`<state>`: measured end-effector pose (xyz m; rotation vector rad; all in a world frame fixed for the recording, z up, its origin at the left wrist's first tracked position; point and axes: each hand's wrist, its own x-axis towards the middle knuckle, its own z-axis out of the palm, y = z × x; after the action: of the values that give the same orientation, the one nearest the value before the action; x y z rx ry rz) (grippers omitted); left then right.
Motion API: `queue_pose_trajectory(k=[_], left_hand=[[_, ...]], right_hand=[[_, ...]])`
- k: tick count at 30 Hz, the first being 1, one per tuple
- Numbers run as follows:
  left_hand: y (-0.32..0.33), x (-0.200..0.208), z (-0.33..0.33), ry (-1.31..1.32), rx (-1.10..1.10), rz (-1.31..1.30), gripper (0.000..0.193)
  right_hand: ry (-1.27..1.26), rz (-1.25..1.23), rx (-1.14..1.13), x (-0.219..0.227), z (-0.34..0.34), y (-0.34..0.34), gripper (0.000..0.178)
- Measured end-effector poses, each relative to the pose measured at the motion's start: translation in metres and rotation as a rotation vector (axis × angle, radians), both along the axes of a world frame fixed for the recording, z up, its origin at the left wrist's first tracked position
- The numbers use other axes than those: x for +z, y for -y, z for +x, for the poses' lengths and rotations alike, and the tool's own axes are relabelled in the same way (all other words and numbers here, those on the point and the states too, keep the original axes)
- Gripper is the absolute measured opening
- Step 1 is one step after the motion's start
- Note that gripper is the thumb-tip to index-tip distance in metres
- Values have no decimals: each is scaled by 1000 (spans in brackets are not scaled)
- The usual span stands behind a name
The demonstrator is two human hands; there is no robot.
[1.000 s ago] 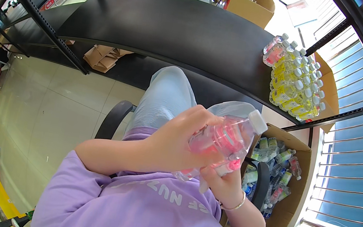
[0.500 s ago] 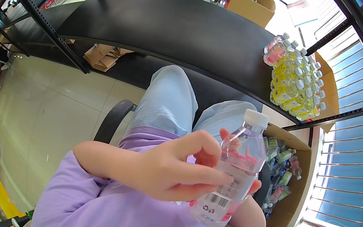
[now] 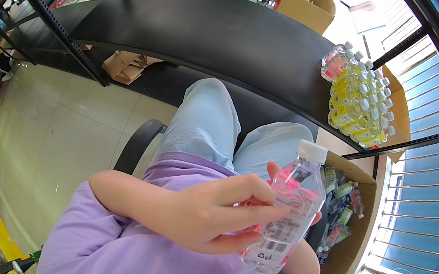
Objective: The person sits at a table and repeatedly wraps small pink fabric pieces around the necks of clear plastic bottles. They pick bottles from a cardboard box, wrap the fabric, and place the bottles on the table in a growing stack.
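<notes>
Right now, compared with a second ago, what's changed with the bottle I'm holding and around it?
The pink-and-clear bottle has swung from a slant to nearly upright, its barcode side now facing you. Your left hand has moved lower, its fingers against the label; your right hand is behind the bottle, mostly hidden. The yellow-labelled bottles and cardboard box at right stayed put.

Left fingers (image 3: 259, 217) touching a white-capped bottle (image 3: 300, 207), right fingers (image 3: 273, 170) holding it, yellow-labelled bottles (image 3: 355, 107) on black table (image 3: 207, 32)

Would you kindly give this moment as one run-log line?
Left hand: on front of clear bottle; right hand: holding it from behind; white cap: on; nearby: open carton of bottles
</notes>
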<state>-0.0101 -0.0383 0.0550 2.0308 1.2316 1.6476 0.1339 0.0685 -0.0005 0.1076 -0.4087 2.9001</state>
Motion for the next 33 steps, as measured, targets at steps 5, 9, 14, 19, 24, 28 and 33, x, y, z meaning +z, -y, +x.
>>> queue_pose_trajectory(k=[5, 9, 14, 19, 24, 28, 33], left_hand=[[0, -1, 0, 14, -7, -9, 37], [0, -1, 0, 15, -1, -1, 37], [1, -3, 0, 36, -23, -16, 39], [0, -2, -5, -10, -24, -89, 37], [-7, -3, -12, -6, -2, -122, 40], [-21, -13, -24, 56, 43, -210, 53], [-69, -25, -36, 504, 30, -470, 65]], right_hand=[[44, 32, 5, 2, 1, -3, 110], [194, 183, -33, 8, 3, -6, 98], [-18, 162, -56, -5, -6, -8, 89], [181, 191, -145, 6, -6, -4, 95], [310, 546, -313, 7, -9, -15, 99], [462, 675, -304, 10, -2, -33, 81], [360, 874, -504, 19, -35, -54, 76]])
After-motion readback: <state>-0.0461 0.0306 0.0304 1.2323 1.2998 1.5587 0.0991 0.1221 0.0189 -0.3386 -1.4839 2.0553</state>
